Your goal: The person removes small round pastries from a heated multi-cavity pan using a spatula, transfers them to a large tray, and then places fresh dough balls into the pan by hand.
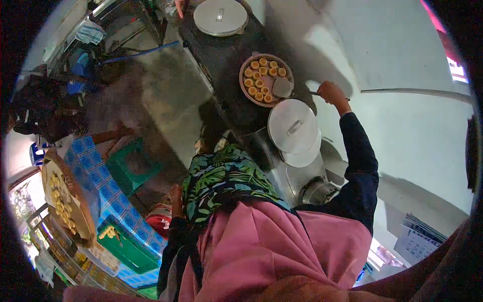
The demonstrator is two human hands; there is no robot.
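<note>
My right hand (332, 93) is closed round the handle of a flat, wide-bladed spatula (283, 87). The blade lies over the right side of a round pan (244, 82) on the dark stove top. Several small round golden cakes (262, 71) sit in the pan, mostly toward its left and far side. My left hand (176, 195) hangs low at my left side, close to a red and white container (160, 218). Its fingers are too dim to make out.
A lidded pan (220, 17) stands farther along the dark stove top (221, 70). Nearer, metal lids (293, 126) overlap beside a metal pot (318, 192). On the left, a blue checked table (108, 183) bears a green tray (132, 251); a green stool (132, 165) stands beside it.
</note>
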